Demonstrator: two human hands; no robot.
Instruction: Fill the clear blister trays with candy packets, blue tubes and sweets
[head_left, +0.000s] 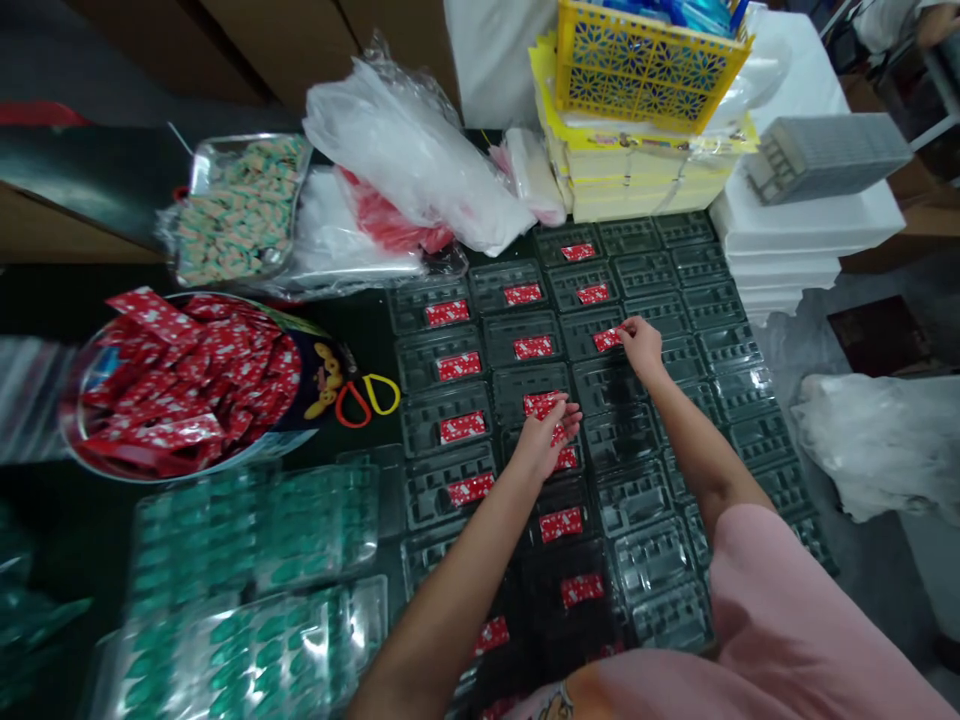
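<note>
Rows of clear plastic trays (630, 440) cover the dark table, and many in the left columns hold one red patterned packet (561, 524) each. My right hand (642, 345) pinches the right end of a red packet (607, 339) lying at a tray in the third column. Over the second column is my left hand (546, 437), its fingers curled around red packets that partly show between and below them. A round tub (309, 385) heaped with more red packets stands at the left.
Orange and yellow scissors handles (367, 400) lie beside the tub. Green-filled blister sheets (262, 620) are at lower left. Behind are a tray of small wrapped pieces (240, 210), plastic bags (412, 150), a yellow basket (645, 70) on stacked cards, and white foam sheets (817, 220).
</note>
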